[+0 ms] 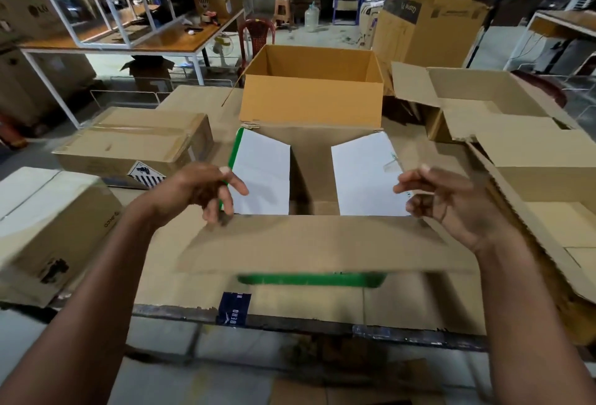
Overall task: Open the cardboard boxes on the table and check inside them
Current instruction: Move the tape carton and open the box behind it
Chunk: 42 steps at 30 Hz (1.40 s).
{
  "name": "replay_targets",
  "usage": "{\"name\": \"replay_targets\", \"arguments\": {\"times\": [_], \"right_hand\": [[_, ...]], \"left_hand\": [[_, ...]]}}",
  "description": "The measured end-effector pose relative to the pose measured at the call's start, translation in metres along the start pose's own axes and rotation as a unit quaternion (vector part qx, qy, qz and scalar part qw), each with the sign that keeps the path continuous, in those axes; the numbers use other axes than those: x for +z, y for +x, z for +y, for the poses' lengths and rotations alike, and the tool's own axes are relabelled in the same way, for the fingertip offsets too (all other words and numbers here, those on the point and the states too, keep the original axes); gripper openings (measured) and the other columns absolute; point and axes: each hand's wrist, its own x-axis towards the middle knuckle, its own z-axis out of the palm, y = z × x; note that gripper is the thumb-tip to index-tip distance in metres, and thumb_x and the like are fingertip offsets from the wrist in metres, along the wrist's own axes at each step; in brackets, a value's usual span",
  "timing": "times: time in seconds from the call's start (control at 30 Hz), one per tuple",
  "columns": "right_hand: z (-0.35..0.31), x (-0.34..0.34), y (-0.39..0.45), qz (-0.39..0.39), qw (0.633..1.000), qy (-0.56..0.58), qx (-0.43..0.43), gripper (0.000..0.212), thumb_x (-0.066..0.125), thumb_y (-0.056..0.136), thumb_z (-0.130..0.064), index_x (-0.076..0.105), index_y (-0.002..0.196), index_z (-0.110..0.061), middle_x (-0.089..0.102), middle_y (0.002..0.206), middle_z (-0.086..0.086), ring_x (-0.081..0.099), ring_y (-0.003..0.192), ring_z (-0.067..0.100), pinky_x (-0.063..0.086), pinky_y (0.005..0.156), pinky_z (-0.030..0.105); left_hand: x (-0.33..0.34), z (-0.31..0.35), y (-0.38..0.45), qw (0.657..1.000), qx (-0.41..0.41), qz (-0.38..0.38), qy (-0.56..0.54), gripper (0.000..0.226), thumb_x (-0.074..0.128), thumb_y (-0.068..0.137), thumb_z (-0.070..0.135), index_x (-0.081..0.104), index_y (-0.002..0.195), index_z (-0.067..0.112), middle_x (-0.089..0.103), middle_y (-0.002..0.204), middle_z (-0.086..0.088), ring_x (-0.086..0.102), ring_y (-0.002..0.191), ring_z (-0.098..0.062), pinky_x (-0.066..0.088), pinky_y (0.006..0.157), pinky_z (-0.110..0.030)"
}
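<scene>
Looking down, we hold both hands above 1 opened cardboard box (309, 179) at the near edge of the table (322, 324). Our left hand (200, 191) hovers over the box's left rim, fingers loosely curled and holding nothing; whether a fingertip touches the near flap (316, 243) we cannot tell, since the hand is motion-blurred. Our right hand (442, 198) hovers over the right rim, fingers likewise loosely curled, gripping nothing.

Between the hands, 2 white side flaps, the left white flap (261, 175) and the right white flap (364, 175), lie folded into the box, with a brown gap between them. The left one shows a green edge. The near flap is folded out toward us and blurred. Just below it runs a green strip (309, 279), with a dark blue label (233, 308) at the table edge.

Beyond the hands stands an orange-brown open box (311, 95), upright, its far flap reaching down toward the box between our hands.

Left of the left hand sits a taped shut box (135, 143) with a hazard diamond label. Nearer us on that side is another closed box (54, 227).

Right of the right hand lies a wide opened box (490, 108) with all flaps spread, and a flattened cardboard sheet (548, 204) nearer us.
</scene>
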Motion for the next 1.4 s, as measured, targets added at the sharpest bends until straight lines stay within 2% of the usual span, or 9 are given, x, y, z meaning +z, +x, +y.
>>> {"name": "replay_targets", "arguments": {"times": [0.13, 0.33, 0.47, 0.7, 0.9, 1.07, 1.23, 1.33, 1.4], "right_hand": [[0.011, 0.012, -0.005, -0.057, 0.989, -0.128, 0.041, 0.037, 0.051, 0.100, -0.036, 0.072, 0.117, -0.012, 0.074, 0.114, 0.012, 0.066, 0.084, 0.029, 0.048, 0.077, 0.040], [0.026, 0.049, -0.002, -0.078, 0.974, -0.212, 0.038, 0.026, 0.059, 0.098, -0.034, 0.075, 0.112, -0.018, 0.076, 0.107, 0.002, 0.068, 0.083, 0.018, 0.050, 0.077, 0.033], [0.032, 0.068, 0.001, -0.046, 0.981, -0.184, 0.034, 0.019, 0.064, 0.097, -0.034, 0.077, 0.103, -0.021, 0.075, 0.105, 0.008, 0.065, 0.079, 0.020, 0.044, 0.068, 0.034], [0.035, 0.095, 0.005, 0.016, 0.988, -0.152, -0.022, 0.011, 0.067, 0.096, -0.029, 0.078, 0.097, -0.024, 0.076, 0.098, 0.001, 0.069, 0.079, 0.011, 0.049, 0.070, 0.024], [0.033, 0.115, 0.018, 0.103, 0.972, -0.192, -0.087, 0.013, 0.067, 0.093, -0.022, 0.077, 0.086, -0.025, 0.076, 0.085, -0.007, 0.070, 0.083, 0.008, 0.055, 0.079, 0.028], [0.024, 0.126, 0.031, 0.091, 0.986, -0.118, -0.069, 0.016, 0.060, 0.098, -0.012, 0.073, 0.089, -0.016, 0.074, 0.088, 0.011, 0.063, 0.072, 0.014, 0.057, 0.074, 0.034], [0.036, 0.151, 0.054, 0.010, 0.958, -0.285, 0.001, 0.015, 0.061, 0.096, -0.031, 0.072, 0.088, -0.025, 0.075, 0.093, -0.001, 0.071, 0.084, 0.020, 0.055, 0.081, 0.035], [0.038, 0.173, 0.067, -0.075, 0.904, -0.417, 0.052, 0.028, 0.056, 0.099, -0.038, 0.073, 0.105, -0.017, 0.072, 0.111, 0.005, 0.064, 0.099, 0.019, 0.046, 0.077, 0.028], [0.039, 0.187, 0.075, -0.149, 0.847, -0.500, 0.102, 0.046, 0.048, 0.099, -0.049, 0.067, 0.127, -0.017, 0.064, 0.134, 0.009, 0.059, 0.118, 0.024, 0.046, 0.094, 0.032]], "left_hand": [[0.027, 0.008, 0.003, 0.989, -0.051, -0.058, 0.123, 0.032, 0.051, 0.105, 0.033, 0.072, 0.117, 0.012, 0.077, 0.098, -0.015, 0.069, 0.081, -0.031, 0.048, 0.072, -0.035], [0.084, 0.010, 0.057, 0.965, 0.028, -0.021, 0.261, 0.019, 0.057, 0.102, 0.024, 0.076, 0.107, 0.019, 0.076, 0.095, 0.005, 0.068, 0.085, -0.013, 0.053, 0.077, -0.029], [0.127, 0.010, 0.098, 0.963, -0.061, -0.064, 0.256, 0.033, 0.050, 0.084, 0.013, 0.073, 0.107, 0.020, 0.073, 0.098, 0.002, 0.070, 0.099, -0.021, 0.055, 0.091, -0.037], [0.125, -0.067, 0.174, 0.884, -0.227, -0.200, 0.356, 0.053, 0.047, 0.069, 0.064, 0.068, 0.097, 0.025, 0.071, 0.104, -0.003, 0.068, 0.102, -0.029, 0.053, 0.097, -0.052], [0.155, 0.020, 0.122, 0.923, -0.151, -0.054, 0.349, 0.035, 0.048, 0.099, 0.036, 0.066, 0.114, 0.010, 0.069, 0.113, -0.013, 0.067, 0.102, -0.032, 0.057, 0.092, -0.046], [0.144, 0.050, 0.088, 0.881, -0.084, 0.097, 0.456, 0.056, 0.049, 0.095, 0.046, 0.046, 0.147, 0.027, 0.033, 0.160, -0.007, 0.006, 0.155, -0.036, 0.001, 0.118, -0.066], [0.078, 0.032, 0.065, 0.859, -0.106, 0.227, 0.446, 0.065, 0.054, 0.092, 0.059, 0.046, 0.146, 0.023, 0.038, 0.157, -0.010, 0.018, 0.152, -0.037, 0.001, 0.117, -0.068], [0.044, 0.006, 0.056, 0.839, -0.162, 0.257, 0.452, 0.068, 0.049, 0.091, 0.068, 0.049, 0.143, 0.024, 0.043, 0.153, -0.013, 0.028, 0.146, -0.040, 0.009, 0.116, -0.065], [0.032, -0.012, 0.051, 0.847, -0.196, 0.245, 0.430, 0.069, 0.050, 0.091, 0.069, 0.050, 0.143, 0.025, 0.044, 0.150, -0.012, 0.036, 0.140, -0.041, 0.019, 0.113, -0.063]]}}
